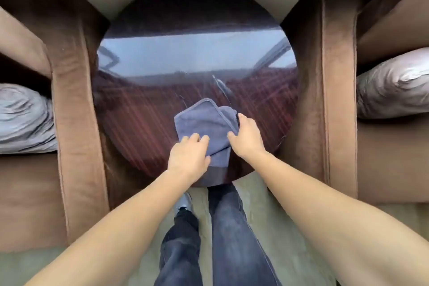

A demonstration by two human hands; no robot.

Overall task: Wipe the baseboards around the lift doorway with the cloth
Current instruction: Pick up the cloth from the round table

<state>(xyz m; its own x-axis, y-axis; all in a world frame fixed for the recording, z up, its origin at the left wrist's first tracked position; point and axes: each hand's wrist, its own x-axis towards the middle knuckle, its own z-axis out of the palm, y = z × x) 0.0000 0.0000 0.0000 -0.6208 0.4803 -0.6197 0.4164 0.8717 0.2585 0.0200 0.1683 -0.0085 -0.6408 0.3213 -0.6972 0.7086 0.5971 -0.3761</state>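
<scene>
Cloth [204, 121], grey, folded, on table [139, 123]; left grip [189, 155] and right grip [247, 137] clutch it.

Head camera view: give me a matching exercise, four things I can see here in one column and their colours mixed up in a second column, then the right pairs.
Things:
1. cloth
2. round table
3. left armchair
4. right cushion

Colours:
A. silvery grey
B. dark and glossy
C. blue-grey
D. brown

Pairs: 1-C, 2-B, 3-D, 4-A.
</scene>
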